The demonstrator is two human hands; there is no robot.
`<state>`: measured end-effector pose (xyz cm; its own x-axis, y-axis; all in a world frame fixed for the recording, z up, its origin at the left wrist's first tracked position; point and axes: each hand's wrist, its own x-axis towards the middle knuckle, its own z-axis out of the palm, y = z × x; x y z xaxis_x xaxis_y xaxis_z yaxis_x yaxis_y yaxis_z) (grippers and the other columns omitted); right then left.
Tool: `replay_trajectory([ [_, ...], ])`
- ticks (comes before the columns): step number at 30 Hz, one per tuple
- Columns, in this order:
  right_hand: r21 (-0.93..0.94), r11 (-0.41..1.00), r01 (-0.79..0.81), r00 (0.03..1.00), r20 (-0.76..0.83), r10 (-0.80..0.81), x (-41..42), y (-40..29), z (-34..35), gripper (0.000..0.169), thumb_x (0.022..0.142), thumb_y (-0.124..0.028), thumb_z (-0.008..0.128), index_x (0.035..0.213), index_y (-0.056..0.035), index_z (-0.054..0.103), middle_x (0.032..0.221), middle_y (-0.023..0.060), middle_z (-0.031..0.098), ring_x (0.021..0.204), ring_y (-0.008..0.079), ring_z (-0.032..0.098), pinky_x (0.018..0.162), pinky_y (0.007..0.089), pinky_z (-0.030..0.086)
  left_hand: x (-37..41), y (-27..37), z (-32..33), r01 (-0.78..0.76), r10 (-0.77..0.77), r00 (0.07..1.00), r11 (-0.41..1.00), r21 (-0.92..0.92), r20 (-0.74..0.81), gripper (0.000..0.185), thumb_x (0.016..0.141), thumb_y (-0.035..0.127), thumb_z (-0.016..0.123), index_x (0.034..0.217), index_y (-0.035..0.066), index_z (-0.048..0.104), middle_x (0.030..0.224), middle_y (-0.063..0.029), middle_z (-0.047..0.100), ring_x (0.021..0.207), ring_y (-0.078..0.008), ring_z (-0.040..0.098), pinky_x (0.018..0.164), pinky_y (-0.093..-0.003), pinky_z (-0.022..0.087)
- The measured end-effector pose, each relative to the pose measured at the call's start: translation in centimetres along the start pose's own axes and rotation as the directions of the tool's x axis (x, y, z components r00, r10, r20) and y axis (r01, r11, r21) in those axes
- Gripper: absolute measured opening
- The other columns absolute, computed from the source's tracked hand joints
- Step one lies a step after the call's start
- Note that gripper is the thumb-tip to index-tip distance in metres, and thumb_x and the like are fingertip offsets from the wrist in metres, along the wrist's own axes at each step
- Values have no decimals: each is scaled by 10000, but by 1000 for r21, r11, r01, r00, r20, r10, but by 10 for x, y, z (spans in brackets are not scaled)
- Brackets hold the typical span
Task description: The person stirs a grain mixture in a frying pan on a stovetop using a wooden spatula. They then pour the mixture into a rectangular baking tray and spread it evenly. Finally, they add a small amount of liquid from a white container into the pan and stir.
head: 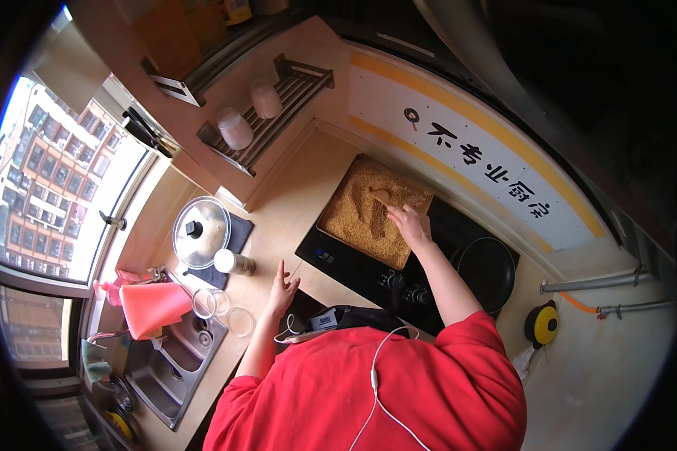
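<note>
My right hand (pixel 410 226) grips a small wooden spatula (pixel 379 196), its blade resting in yellowish grains (pixel 347 206). These lie spread in a rectangular baking tray (pixel 361 247) on the black cooktop (pixel 338 253), heaped unevenly with furrows and a darker patch near the middle. Over the counter's front edge, my left hand (pixel 283 290) is empty with its fingers apart; whether it touches the counter I cannot tell. Nearest to it stands a white-lidded jar (pixel 235 262), beside a glass pot lid (pixel 201 232) on a dark folded cloth (pixel 238 232).
A black frying pan (pixel 487 273) sits at the cooktop's right end. Glass rings or jars (pixel 240 322) stand by the double sink (pixel 166 389), near pink gloves or cloths (pixel 152 307). Two cups (pixel 235 128) rest on a wall rack (pixel 282 107). A yellow-black lidded pot (pixel 540 324) is far right.
</note>
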<state>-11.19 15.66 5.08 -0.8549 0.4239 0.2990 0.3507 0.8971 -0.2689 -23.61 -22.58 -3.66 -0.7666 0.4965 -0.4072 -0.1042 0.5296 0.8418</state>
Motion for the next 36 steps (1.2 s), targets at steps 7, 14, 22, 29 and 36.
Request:
replay_trajectory([
  [7, 44, 996, 74, 997, 19, -75, -76, -15, -26, 224, 840, -217, 716, 1058, -169, 713, 754, 58, 582, 665, 218, 639, 587, 340, 544, 3, -1, 8, -7, 8, 1000, 999, -41, 25, 806, 939, 203, 637, 1556, 230, 118, 1367, -210, 470, 1029, -235, 617, 830, -339, 516],
  [14, 79, 996, -32, 998, -47, 36, -134, -9, -70, 212, 830, -195, 728, 1039, -164, 713, 705, 46, 525, 609, 226, 589, 541, 353, 485, 10, -7, 14, -18, 18, 999, 1000, -11, 34, 805, 937, 188, 639, 1556, 236, 125, 1350, -198, 480, 993, -210, 621, 783, -315, 520],
  [22, 59, 984, -168, 975, -139, 175, -118, 6, -49, 205, 857, -169, 700, 1060, -140, 705, 743, 72, 540, 632, 258, 587, 560, 373, 478, 16, -4, 9, -58, 58, 997, 998, -3, 43, 823, 918, 199, 657, 1552, 183, 132, 1336, -247, 475, 982, -270, 650, 818, -360, 537],
  [29, 127, 986, -103, 993, -46, 110, -132, -34, -38, 198, 869, -197, 692, 1059, -140, 708, 759, 70, 555, 661, 262, 599, 589, 369, 485, -2, -1, -10, -15, 15, 999, 1000, 5, -36, 827, 909, 224, 668, 1549, 177, 147, 1324, -251, 493, 987, -285, 656, 832, -369, 532],
  [36, 131, 973, -191, 978, -60, 200, -131, -50, -22, 227, 912, -238, 644, 1124, -174, 696, 797, 63, 545, 704, 264, 602, 613, 392, 487, -8, -39, -24, 58, -72, 992, 990, -130, -107, 846, 895, 305, 678, 1544, 137, 163, 1312, -237, 526, 1077, -308, 593, 914, -401, 484],
])
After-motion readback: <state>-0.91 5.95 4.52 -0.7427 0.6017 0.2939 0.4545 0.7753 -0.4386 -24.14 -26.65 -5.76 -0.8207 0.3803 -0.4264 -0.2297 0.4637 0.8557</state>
